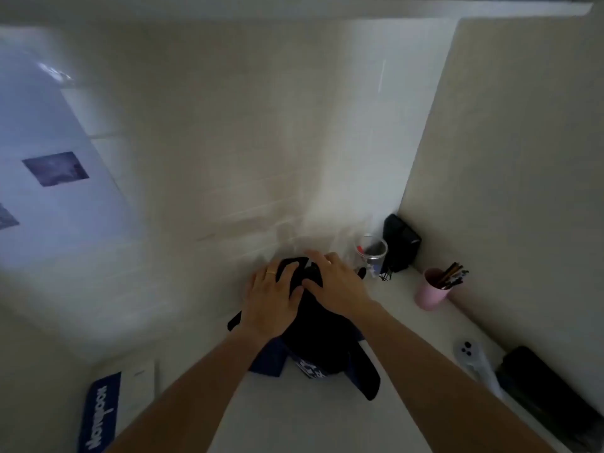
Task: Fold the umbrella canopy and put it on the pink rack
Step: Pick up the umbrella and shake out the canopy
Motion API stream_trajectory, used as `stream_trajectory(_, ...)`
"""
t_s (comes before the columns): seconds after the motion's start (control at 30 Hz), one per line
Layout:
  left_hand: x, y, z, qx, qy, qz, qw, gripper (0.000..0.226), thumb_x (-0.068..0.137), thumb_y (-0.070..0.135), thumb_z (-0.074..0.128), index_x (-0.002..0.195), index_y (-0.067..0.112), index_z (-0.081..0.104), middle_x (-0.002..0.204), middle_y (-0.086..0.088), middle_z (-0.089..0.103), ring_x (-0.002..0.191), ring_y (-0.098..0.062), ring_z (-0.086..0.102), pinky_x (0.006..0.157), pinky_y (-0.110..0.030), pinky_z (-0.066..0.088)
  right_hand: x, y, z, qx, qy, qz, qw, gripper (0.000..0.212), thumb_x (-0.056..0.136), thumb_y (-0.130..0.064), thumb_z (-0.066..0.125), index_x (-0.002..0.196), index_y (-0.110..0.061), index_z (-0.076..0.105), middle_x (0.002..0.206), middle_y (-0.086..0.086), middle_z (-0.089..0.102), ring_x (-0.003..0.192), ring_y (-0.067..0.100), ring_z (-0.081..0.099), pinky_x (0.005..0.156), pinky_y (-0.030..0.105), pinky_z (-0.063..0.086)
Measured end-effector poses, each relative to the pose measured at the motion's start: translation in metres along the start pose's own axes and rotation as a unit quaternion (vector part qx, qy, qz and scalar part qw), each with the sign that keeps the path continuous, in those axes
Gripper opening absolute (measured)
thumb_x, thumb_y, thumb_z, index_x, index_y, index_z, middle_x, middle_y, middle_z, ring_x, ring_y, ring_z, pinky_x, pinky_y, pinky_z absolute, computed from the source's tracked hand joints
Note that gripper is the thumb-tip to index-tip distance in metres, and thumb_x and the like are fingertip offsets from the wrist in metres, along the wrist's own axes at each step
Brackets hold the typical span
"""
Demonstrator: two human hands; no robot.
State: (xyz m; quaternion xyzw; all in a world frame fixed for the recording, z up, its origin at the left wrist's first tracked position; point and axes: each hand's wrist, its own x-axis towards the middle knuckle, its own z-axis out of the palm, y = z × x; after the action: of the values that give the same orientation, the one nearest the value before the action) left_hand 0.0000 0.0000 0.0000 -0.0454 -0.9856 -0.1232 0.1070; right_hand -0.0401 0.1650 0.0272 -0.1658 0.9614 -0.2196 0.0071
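Two hands are working on one umbrella canopy [318, 341]: the left hand [271, 300] is lying flat with fingers spread, pressing the dark fabric, and the right hand [335, 284] is curling its fingers over the bundle's far end. The umbrella canopy is lying on the white desk [294, 420] directly under both hands, spilling toward the person. Two cups are standing to the right, one clear cup [371, 255] and one pink cup [430, 291], near one black pouch [400, 241].

We press our left hand [273, 300] flat on the dark umbrella [322, 338] on the white desk [294, 420], our right hand [335, 284] curled over its top, a pink cup [430, 291] nearby.
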Motion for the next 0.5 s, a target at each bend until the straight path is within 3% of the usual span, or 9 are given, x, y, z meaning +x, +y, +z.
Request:
stream_trajectory(0.1,0.015,-0.008,0.025,-0.024,0.0,0.006,1.0,0.058,0.097,0.048,0.036,0.15,0.025,0.038,0.156,-0.011,0.042,0.138,-0.034,0.044,0.116,-0.047,0.035,0.02,0.006,0.019,-0.007,-0.003,-0.032,0.999,0.052,0.095,-0.039,0.056,0.145,-0.028,0.043,0.131,0.009,0.057,0.115,0.033,0.059,0.088,0.04,0.051)
stream_trajectory(0.2,0.013,-0.019,0.055,-0.024,0.016,0.024,0.999,0.061,0.098,0.048,0.04,0.153,0.022,0.036,0.159,-0.012,0.039,0.14,-0.034,0.042,0.116,-0.049,0.035,0.014,0.019,0.038,0.007,0.034,-0.036,0.999,0.036,0.092,-0.034,0.061,0.125,-0.023,0.058,0.114,0.002,0.068,0.099,0.024,0.066,0.08,0.037,0.052)
stream_trajectory(0.3,-0.002,-0.025,0.072,-0.008,0.051,0.057,0.997,0.064,0.098,0.049,0.042,0.155,0.02,0.035,0.161,-0.013,0.035,0.145,-0.033,0.037,0.118,-0.05,0.033,-0.021,0.036,0.048,0.032,0.079,-0.024,0.996,0.025,0.086,-0.037,0.067,0.108,-0.027,0.06,0.097,-0.005,0.069,0.085,0.015,0.066,0.075,0.034,0.055)
stream_trajectory(0.5,-0.055,-0.024,0.09,0.034,0.103,0.111,0.988,0.068,0.1,0.049,0.042,0.158,0.017,0.026,0.164,-0.014,0.028,0.148,-0.033,0.033,0.116,-0.057,0.032,-0.13,0.072,0.077,0.061,0.103,-0.005,0.993,0.025,0.08,-0.032,0.074,0.097,-0.037,0.057,0.089,-0.019,0.062,0.078,0.001,0.06,0.066,0.015,0.047)
